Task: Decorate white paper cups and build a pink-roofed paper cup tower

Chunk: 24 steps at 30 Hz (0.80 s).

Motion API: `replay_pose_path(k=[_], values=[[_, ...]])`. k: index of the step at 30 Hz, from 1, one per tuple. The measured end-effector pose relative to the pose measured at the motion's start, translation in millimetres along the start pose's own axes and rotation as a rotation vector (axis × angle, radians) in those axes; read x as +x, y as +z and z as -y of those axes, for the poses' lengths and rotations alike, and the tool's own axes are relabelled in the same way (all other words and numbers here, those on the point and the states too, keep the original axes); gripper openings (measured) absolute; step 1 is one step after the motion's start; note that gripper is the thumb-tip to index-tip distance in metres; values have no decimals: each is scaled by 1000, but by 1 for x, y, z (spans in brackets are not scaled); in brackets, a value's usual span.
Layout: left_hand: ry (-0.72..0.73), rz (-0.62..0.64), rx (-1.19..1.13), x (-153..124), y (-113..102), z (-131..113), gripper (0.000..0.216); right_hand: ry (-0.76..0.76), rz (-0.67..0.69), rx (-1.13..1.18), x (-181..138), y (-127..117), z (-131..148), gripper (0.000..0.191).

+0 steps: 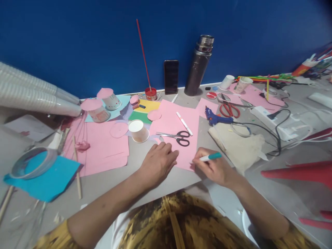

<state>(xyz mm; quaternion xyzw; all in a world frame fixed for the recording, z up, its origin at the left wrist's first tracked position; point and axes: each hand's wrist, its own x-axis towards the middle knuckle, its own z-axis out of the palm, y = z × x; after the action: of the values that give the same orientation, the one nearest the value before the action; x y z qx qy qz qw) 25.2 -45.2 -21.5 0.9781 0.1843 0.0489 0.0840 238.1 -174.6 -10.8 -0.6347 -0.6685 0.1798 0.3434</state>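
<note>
Work appears partly complete: two cups (pixel 98 115) wear pink tops (pixel 91 104), nearer cup (pixel 137 134) stands bare, right hand (pixel 211 167) clamps marker (pixel 212 157), left hand (pixel 158 162) grip cannot be told.

Teal-ended white marker (pixel 210 157), slanted

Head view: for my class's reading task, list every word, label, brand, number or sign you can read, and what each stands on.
None can be read.
Marker in the right hand: no lettering can be made out.
Pink-topped cups: marks too small and blurred to read.
Phone: dark screen, nothing legible.
</note>
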Motion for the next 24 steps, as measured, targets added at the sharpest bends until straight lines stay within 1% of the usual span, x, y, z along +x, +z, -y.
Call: replay_pose_path(k=[1,3,4,6,11,14,17,20,22,24], values=[[1,-3,-2,0,0,0,13,23,-20,-1,0,-2,-1,26],[5,-7,-9,0,1,0,13,93,-138,69,0,-8,-5,23],[4,-9,-13,0,1,1,13,134,-205,150,0,-10,-7,20],[-1,-15,-17,0,1,0,15,217,-285,361,1,-10,-11,17],[-4,-44,-44,-1,4,1,18,350,-353,888,6,7,-13,30],[-6,-109,-121,-2,8,5,19,395,-398,1145,10,16,-9,32],[-15,-248,-312,-2,12,9,20,421,-386,1304,13,21,-6,31],[-89,-390,-595,-1,12,11,15,443,-354,1378,16,26,-4,31],[-182,-426,-781,0,9,10,11,450,-335,1392,18,31,-3,32],[-278,-405,-994,1,6,8,12,446,-329,1381,21,36,-2,31]])
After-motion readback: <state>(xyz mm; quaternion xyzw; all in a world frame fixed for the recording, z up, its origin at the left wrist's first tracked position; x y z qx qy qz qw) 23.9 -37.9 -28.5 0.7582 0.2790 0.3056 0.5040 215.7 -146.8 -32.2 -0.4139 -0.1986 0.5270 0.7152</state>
